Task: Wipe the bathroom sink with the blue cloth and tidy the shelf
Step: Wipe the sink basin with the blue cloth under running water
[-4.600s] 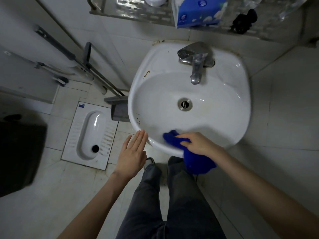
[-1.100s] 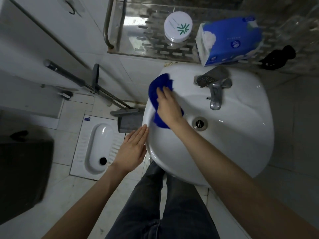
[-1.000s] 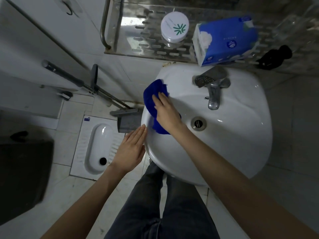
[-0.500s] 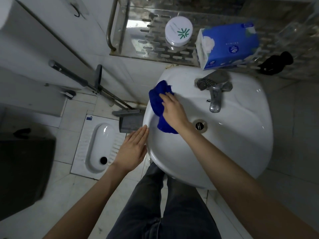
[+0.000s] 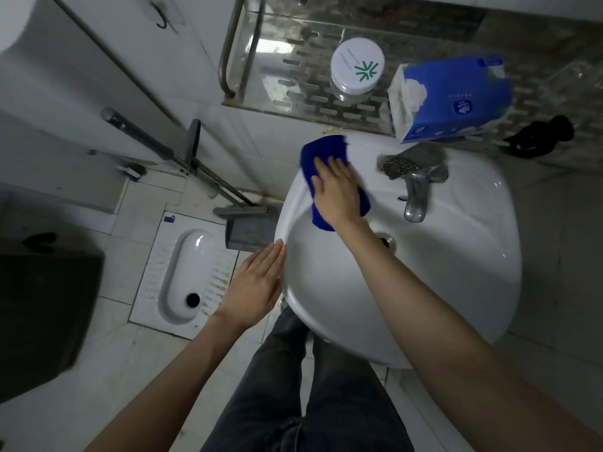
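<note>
The blue cloth [image 5: 323, 153] lay flattened under the right hand [image 5: 337, 190], fingers spread and pressing it onto the sink [image 5: 456, 272] rim's back-left corner, faucet [image 5: 414, 177] just beside them. The left hand [image 5: 257, 285], fingers together, braced the rim's edge, likely for steadiness.
</note>
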